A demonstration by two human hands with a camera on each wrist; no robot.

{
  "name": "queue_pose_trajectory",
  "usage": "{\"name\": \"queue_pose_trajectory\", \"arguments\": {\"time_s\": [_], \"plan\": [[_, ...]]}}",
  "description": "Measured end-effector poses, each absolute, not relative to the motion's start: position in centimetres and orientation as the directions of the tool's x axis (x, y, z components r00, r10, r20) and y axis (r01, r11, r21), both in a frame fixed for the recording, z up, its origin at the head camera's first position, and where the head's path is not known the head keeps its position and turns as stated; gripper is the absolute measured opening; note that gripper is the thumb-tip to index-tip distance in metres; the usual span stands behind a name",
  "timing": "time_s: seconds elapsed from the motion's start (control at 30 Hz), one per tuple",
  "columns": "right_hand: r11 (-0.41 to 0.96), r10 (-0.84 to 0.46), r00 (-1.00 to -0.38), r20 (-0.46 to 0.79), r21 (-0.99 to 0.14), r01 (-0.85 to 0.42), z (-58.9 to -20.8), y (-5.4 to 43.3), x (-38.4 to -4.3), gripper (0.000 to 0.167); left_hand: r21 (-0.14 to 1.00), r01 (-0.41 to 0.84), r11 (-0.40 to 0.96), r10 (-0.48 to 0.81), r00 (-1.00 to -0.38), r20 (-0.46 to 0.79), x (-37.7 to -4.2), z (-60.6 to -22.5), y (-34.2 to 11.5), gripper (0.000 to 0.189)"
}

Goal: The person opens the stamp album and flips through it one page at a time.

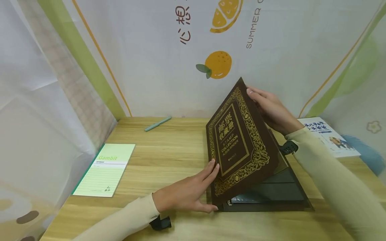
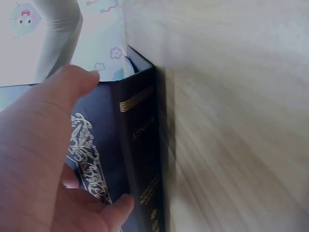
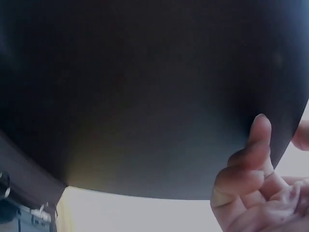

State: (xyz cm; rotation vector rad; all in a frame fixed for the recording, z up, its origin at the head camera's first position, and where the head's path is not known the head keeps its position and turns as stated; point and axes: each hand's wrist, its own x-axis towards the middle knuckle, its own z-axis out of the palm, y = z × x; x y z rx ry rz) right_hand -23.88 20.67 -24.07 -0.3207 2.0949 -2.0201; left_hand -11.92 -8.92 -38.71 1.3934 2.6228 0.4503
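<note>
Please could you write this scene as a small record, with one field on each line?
Album: partly open on the table, its cover raised at a slant
Left hand: fingertips touch the cover's front, near the spine
Right hand: holds the cover's edge near its upper corner
Notebook: green, table's left side
Pen: near the far edge
Book: right side, partly hidden by the right arm

On the wooden table there is a pale green notebook at the left side, a green pen near the back edge, and a white book at the right, before a curtain with printed oranges.
</note>
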Motion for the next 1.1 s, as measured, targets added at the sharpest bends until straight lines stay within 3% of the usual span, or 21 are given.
{"name": "queue_pose_trajectory", "arguments": {"time_s": [0.33,0.43,0.6,0.8,1.1], "plan": [[-0.070,-0.468,-0.870,0.157,-0.988,-0.141,-25.2,17.0,-25.5,0.066,0.461,0.698,0.547,0.803,-0.593,-0.056,-11.4,-37.5,-9.5,0.098],[-0.084,-0.504,-0.844,0.182,-0.983,-0.162,-25.4,16.2,-25.7,0.065,0.489,0.649,0.583,0.769,-0.634,-0.075,-11.3,-36.2,-9.6,0.085],[-0.063,-0.556,-0.808,0.192,-0.980,-0.190,-25.5,14.9,-25.7,0.066,0.573,0.531,0.625,0.640,-0.768,0.014,-11.7,-32.9,-9.4,0.070],[-0.029,-0.572,-0.803,0.167,-0.983,-0.183,-25.7,13.2,-26.0,0.063,0.729,0.398,0.557,0.454,-0.881,0.133,-12.8,-26.7,-8.9,0.070],[0.157,-0.598,-0.793,0.111,-0.955,-0.252,-26.1,10.5,-26.1,0.061,0.774,0.300,0.557,0.390,-0.918,0.075,-14.5,-21.4,-9.3,0.083]]}}
